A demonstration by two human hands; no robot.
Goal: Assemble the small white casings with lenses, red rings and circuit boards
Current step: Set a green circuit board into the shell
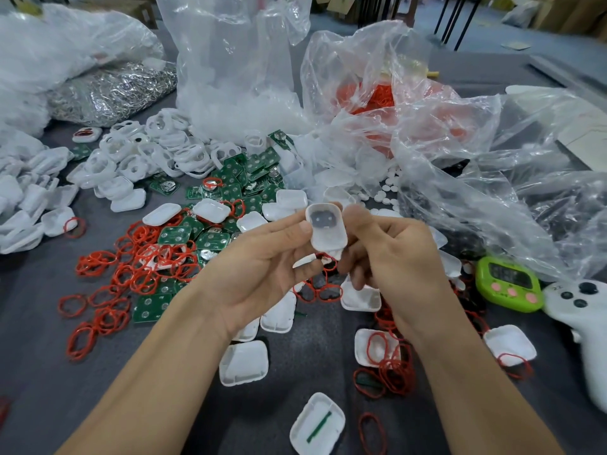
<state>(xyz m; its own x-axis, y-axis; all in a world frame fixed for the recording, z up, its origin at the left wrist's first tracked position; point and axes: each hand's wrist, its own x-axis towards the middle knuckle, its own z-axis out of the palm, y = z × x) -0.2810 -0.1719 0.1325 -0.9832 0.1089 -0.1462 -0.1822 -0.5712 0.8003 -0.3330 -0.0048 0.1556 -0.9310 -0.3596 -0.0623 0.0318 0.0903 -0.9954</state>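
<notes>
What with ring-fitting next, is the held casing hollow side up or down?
Hollow side up: on the casing, rim and inner recess face the camera.

The widest bare stretch of the counter (pixel 36 389) lies at the near left, open up to the scattered red rings (pixel 141 261). A narrower bare lane runs between the forearms, broken by loose white casings (pixel 243 362). Beyond the rings, a heap of circuit boards (pixel 236 182) and a pile of white frames (pixel 147 152) cover the middle ground, and upright plastic bags (pixel 236 67) wall off the far side. On the right, crumpled bags (pixel 525 198) spill close, with a green timer (pixel 507 284) and a white controller (pixel 588 326) just beside them. The left hand (pixel 262 267) and right hand (pixel 394 257) occupy the centre, pinching the held casing (pixel 326 228).
</notes>
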